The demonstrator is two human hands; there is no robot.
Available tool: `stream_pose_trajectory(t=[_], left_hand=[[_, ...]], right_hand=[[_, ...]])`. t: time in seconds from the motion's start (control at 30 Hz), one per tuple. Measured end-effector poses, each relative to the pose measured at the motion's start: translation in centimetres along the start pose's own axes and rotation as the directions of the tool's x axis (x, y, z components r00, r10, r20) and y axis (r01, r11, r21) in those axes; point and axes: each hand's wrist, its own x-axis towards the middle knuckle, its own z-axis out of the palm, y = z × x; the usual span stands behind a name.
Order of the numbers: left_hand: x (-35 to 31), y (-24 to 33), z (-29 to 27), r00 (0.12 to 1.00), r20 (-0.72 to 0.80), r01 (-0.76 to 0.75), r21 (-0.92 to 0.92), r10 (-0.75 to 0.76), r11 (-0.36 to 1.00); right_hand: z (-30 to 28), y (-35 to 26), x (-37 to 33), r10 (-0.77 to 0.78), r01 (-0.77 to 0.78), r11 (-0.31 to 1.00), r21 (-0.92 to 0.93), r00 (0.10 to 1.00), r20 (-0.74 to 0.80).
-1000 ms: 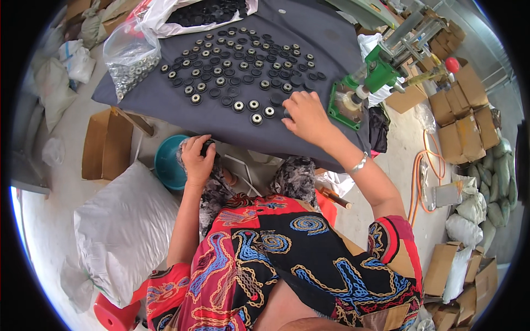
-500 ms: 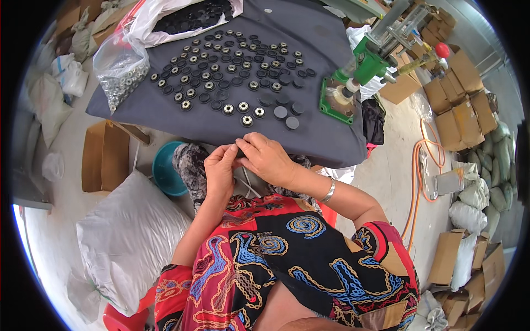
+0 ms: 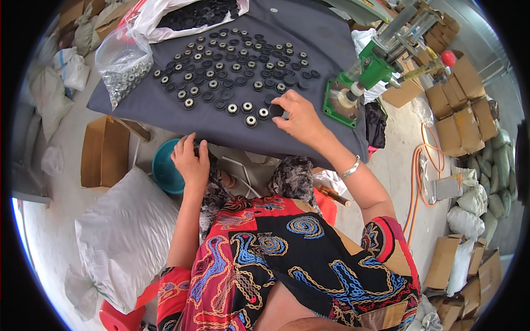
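My right hand (image 3: 301, 118) pinches a round black cap (image 3: 276, 111) between thumb and fingers, just above the near edge of the cloth-covered table (image 3: 165, 121). Close to its fingertips, several black rings with shiny metal bearings (image 3: 250, 121) in them lie on the cloth. Many more black rings (image 3: 227, 84), some with bearings and some without, spread across the table beyond. Near my knee and the table's front edge is my left hand (image 3: 190, 160), its fingers apart and nothing seen in it.
A green hand press (image 3: 369, 66) with a red knob stands at the table's right. At the left sit a clear bag of metal bearings (image 3: 126, 74) and a white bag (image 3: 148, 27) of black parts. Below are a teal basin (image 3: 165, 171), a white sack (image 3: 127, 231) and a cardboard box (image 3: 99, 154).
My hands were together in front of the table and have parted. The right has moved up and right over the table with the black cap; the left has moved left, toward the basin.
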Motion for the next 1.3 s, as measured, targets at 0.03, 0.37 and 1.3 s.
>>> stream_pose_trajectory(t=[0.03,0.37,1.3], left_hand=[[-0.5,-1.0,0.9,1.0,0.02,0.012,0.101,-0.014,0.995],[-0.5,-2.3,1.1,0.987,0.16,-0.041,0.251,0.001,0.967],[-0.2,-3.1,1.2,0.994,0.108,-0.048,0.133,0.034,0.99]], right_hand=[[-0.3,0.3,0.6,0.029,-0.028,0.999,-0.023,0.999,0.037],[1.9,0.8,3.3,-0.029,0.084,0.976,-0.202,0.965,0.261],[-1.3,17.9,7.1,0.38,-0.29,0.785,-0.548,0.923,0.057]])
